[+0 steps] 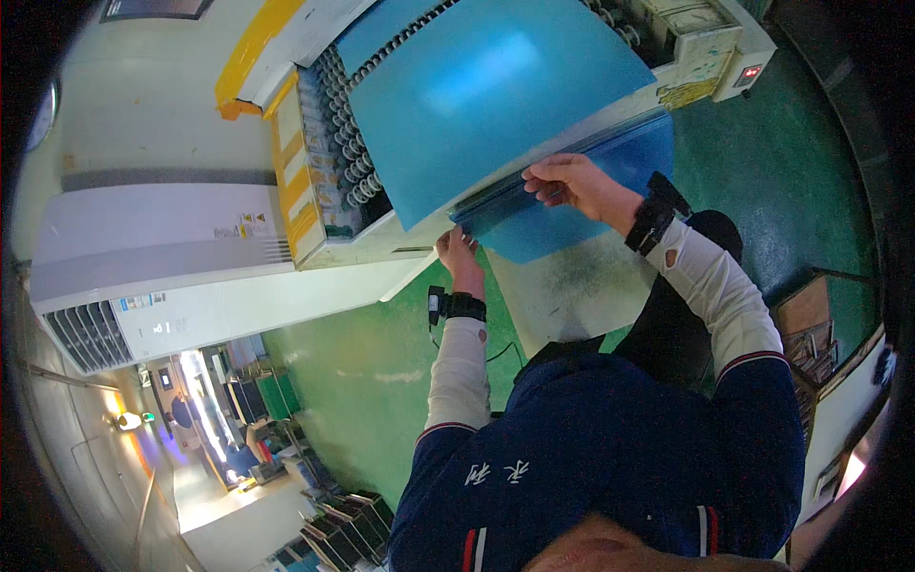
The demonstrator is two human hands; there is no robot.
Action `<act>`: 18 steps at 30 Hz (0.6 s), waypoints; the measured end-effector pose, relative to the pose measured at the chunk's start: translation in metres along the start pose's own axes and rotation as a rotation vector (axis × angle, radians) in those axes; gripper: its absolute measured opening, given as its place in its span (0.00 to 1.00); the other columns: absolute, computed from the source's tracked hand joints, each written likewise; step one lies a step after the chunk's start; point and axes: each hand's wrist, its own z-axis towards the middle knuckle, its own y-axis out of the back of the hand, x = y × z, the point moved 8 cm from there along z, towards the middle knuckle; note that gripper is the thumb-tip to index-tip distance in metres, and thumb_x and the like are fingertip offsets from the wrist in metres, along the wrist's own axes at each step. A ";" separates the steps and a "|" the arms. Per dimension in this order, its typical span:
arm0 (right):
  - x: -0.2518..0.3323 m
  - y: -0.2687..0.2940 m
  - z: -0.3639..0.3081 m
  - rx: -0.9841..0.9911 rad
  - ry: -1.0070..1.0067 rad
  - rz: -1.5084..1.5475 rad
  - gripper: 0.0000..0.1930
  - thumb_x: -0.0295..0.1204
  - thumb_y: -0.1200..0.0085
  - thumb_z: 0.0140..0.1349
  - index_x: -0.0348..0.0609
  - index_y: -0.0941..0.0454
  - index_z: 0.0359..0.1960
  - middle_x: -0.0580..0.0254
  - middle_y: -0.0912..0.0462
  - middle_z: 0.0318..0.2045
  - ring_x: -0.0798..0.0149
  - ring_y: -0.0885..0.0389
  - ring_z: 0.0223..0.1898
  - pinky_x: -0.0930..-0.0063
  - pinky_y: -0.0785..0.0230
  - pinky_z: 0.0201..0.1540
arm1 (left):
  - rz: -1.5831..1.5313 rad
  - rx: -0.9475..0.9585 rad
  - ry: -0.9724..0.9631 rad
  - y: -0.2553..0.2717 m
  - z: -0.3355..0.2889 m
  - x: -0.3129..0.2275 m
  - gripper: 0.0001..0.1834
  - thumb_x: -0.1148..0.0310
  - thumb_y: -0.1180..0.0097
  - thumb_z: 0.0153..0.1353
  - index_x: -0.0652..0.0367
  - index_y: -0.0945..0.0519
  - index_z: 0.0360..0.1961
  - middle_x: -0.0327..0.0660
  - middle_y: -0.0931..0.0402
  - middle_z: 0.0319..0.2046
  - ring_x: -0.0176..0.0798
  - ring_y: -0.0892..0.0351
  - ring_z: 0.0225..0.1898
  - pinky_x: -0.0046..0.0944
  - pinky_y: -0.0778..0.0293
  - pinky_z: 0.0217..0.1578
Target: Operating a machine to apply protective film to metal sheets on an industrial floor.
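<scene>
A large blue sheet (486, 105) lies on the rollers of a machine, its near edge overhanging the machine's front. Below that edge, closer to me, leans a stack of similar blue sheets (610, 167). My left hand (457, 255) is at the left corner of this stack, its fingertips closed on the corner of a sheet. Farther right, my right hand (583, 187) is over the stack's upper edge with curled fingers and thumb and forefinger close together. Whatever is between those fingertips is too small to make out. Both wrists wear black straps.
Rows of rollers (348, 153) show left of the large sheet. A pale board (562, 286) is beneath the leaning stack. To the left is a white air-conditioner-like cabinet (162, 248). A wooden rack (808, 324) stands at the right on the green floor (372, 381).
</scene>
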 end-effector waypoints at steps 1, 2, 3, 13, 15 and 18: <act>0.000 0.000 0.000 -0.001 0.004 0.000 0.13 0.36 0.45 0.66 0.39 0.19 0.43 0.62 0.16 0.35 0.71 0.20 0.31 0.74 0.25 0.36 | -0.003 -0.003 0.004 0.000 0.001 0.001 0.14 0.68 0.41 0.58 0.56 0.31 0.42 0.37 0.28 0.36 0.34 0.28 0.34 0.37 0.27 0.31; 0.001 0.000 -0.001 -0.003 0.008 0.000 0.13 0.36 0.45 0.66 0.40 0.19 0.42 0.62 0.16 0.35 0.71 0.20 0.31 0.74 0.25 0.35 | -0.003 -0.004 0.005 -0.001 0.000 0.000 0.14 0.68 0.41 0.58 0.56 0.31 0.42 0.37 0.28 0.36 0.34 0.28 0.34 0.37 0.27 0.31; 0.000 0.001 0.000 -0.003 0.007 0.000 0.13 0.36 0.45 0.66 0.40 0.19 0.42 0.62 0.16 0.35 0.71 0.20 0.31 0.74 0.25 0.35 | 0.001 -0.002 0.001 -0.002 -0.001 -0.001 0.14 0.67 0.41 0.57 0.56 0.31 0.42 0.37 0.28 0.36 0.34 0.28 0.34 0.37 0.27 0.31; -0.005 0.005 0.004 -0.041 0.011 -0.058 0.12 0.37 0.43 0.64 0.41 0.18 0.39 0.62 0.16 0.32 0.70 0.20 0.30 0.75 0.26 0.32 | 0.022 -0.090 0.008 0.001 -0.007 -0.003 0.13 0.69 0.46 0.56 0.56 0.32 0.41 0.37 0.29 0.33 0.33 0.30 0.29 0.37 0.29 0.28; -0.006 0.007 0.006 -0.053 0.026 -0.090 0.12 0.37 0.42 0.64 0.41 0.18 0.38 0.62 0.16 0.32 0.70 0.20 0.30 0.76 0.26 0.32 | 0.016 -0.065 -0.015 0.005 -0.004 0.002 0.12 0.69 0.46 0.56 0.56 0.31 0.41 0.37 0.29 0.32 0.32 0.31 0.28 0.36 0.29 0.28; -0.008 0.015 0.011 -0.068 0.072 -0.433 0.10 0.35 0.41 0.61 0.42 0.18 0.37 0.59 0.16 0.33 0.63 0.18 0.31 0.70 0.26 0.33 | 0.010 -0.028 -0.029 0.004 -0.012 0.004 0.10 0.69 0.47 0.57 0.55 0.30 0.40 0.36 0.29 0.31 0.32 0.31 0.28 0.35 0.30 0.29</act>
